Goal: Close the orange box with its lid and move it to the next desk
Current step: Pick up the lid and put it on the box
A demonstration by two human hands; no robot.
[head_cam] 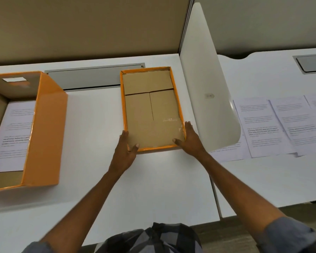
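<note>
The orange box stands open at the left of the white desk, with printed paper lying inside it. Its lid lies upside down in the middle of the desk, brown cardboard inside an orange rim. My left hand grips the lid's near left corner, thumb over the rim. My right hand grips the near right corner the same way. The lid rests flat on the desk.
A white curved divider panel stands right of the lid, between this desk and the adjacent desk. Printed sheets lie on that desk. Grey cable trays sit at the back edge.
</note>
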